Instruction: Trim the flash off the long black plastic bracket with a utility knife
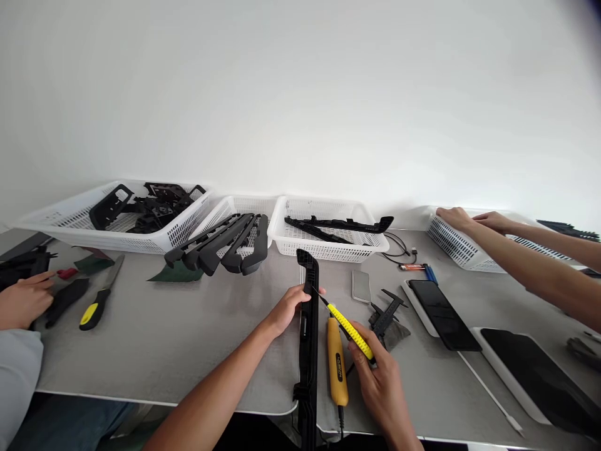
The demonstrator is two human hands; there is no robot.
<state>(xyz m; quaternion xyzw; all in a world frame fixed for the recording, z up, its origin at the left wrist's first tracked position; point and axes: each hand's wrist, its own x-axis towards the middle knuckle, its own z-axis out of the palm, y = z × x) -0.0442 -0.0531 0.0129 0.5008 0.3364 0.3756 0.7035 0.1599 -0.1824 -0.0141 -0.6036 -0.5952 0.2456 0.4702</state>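
Observation:
A long black plastic part [307, 338] stands nearly upright in front of me, its lower end below the table edge. My left hand [290, 308] is closed round its upper portion, thumb on the face and a fingertip showing on the right side. My right hand [378, 376] grips a yellow knife [350, 331] with a thin dark blade, whose tip points up and left at the part, close to my left fingers. Whether the tip touches the part I cannot tell. Just beneath the knife, a yellow-orange corded tool [337, 363] lies on the table.
White baskets [323, 250] with black parts line the wall. A caliper [387, 316], phones [444, 313] and a cable lie right. Another person's hands [469, 220] touch the right basket [474, 250]. At left are a person's hand [29, 300] and a yellow-black-handled tool [96, 308].

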